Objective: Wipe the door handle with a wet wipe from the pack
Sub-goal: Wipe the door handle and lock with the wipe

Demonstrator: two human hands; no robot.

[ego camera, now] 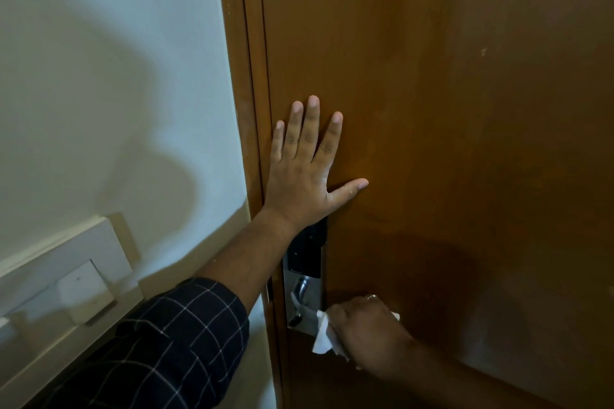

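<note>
Left hand (300,173) spread flat on door (465,109); right hand (365,330) clenches wipe (324,337) round handle (300,289). Risk: lever depresses, door swings.

The left hand (304,173) is pressing flat on the door (465,109) while the right hand (368,332) is gripping a wet wipe (324,334) around the door handle (300,300).

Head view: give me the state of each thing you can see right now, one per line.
Left hand: open, flat against the door.
Right hand: closed around the wet wipe, on the handle.
Wet wipe: crumpled, a loose end hanging below the hand.
Door handle: mostly covered by hand and wipe.
Door: appears shut against its frame.
Wall switch: position cannot be told.
</note>
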